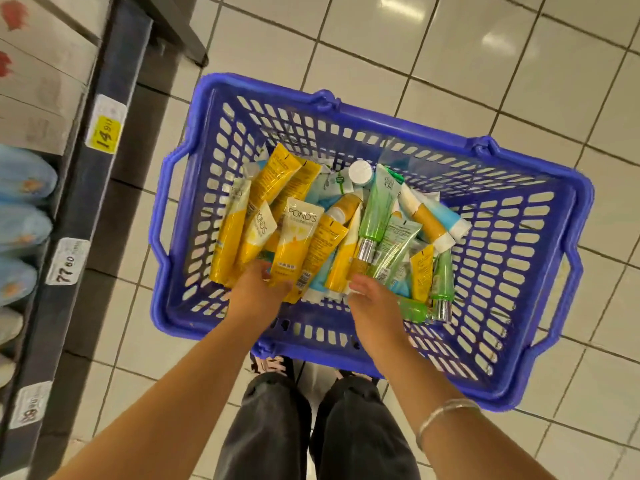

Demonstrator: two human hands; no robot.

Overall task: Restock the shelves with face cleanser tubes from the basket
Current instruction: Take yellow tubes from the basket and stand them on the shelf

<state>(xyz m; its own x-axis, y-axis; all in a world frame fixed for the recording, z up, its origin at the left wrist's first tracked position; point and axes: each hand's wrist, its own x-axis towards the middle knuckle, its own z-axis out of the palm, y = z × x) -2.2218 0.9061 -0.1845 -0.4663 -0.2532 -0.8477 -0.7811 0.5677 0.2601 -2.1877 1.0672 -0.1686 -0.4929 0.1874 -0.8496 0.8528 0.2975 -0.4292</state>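
Observation:
A blue plastic basket (346,110) stands on the tiled floor, holding several face cleanser tubes in a loose heap. Yellow Pond's tubes (294,237) fan out on the left side of the heap. Green tubes (375,209) and blue-and-white tubes (446,216) lie to the right. My left hand (254,292) reaches in and grips the lower ends of a bunch of the yellow tubes; its fingertips are hidden under them. My right hand (372,303) is beside it with fingers stretched toward a yellow and a green tube, holding nothing.
A dark shelf edge (90,188) runs down the left side with price tags (105,133). Light blue packs (24,223) and white boxes (41,81) sit on the shelf. My legs in dark trousers (311,427) stand at the basket's near side.

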